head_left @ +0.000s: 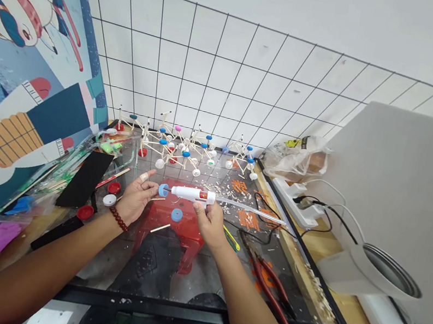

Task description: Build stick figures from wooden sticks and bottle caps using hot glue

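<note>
Pinched between the thumb and fingertips of my left hand (136,197) is a blue bottle cap (162,190). My right hand (212,222) is wrapped around a white hot glue gun (190,194), held level with its nozzle pointing left. The nozzle tip meets the cap; whether it touches the cap is too small to tell. A clear glue stick (258,212) trails out of the gun's back end. Below the gun, a second blue cap (176,215) lies on the glass tabletop, with a short wooden stick (160,228) nearby.
Small stick-and-cap models (185,148) line the back by the wire grid (232,70). Red pliers (269,281) and a yellow-green cutter (232,238) lie at right, near a power strip (296,203). Red caps (114,187) and a black strip (84,178) sit at left.
</note>
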`<state>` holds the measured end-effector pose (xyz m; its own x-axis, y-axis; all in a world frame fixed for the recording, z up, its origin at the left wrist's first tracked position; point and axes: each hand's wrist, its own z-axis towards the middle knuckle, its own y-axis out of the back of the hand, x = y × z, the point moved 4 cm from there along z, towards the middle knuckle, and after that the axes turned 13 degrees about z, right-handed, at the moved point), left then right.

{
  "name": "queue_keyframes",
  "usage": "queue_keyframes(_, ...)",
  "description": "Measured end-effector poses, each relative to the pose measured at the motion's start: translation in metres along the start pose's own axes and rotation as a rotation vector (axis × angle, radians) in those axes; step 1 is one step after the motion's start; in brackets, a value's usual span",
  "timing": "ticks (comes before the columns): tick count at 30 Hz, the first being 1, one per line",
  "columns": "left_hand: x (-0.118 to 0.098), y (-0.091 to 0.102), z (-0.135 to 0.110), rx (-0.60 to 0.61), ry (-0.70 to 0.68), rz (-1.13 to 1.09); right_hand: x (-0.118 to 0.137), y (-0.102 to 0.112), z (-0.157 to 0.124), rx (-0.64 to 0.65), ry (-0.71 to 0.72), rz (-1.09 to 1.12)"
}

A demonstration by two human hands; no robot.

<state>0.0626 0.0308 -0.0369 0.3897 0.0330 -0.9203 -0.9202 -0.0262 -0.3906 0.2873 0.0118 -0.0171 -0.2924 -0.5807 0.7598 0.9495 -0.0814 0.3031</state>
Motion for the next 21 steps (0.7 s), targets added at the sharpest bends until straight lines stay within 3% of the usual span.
queue_keyframes(14,0.0016,-0.0008,0.0007,0.017,0.008,-0.054,-0.0002,0.0021,0.0038,-0.039,-0.026,-0.009)
queue_keyframes(21,0.0001,0.0037,0.0036,-0.030,0.025,-0.084,-0.0041,0.0008,0.0039,-0.016,-0.037,-0.020)
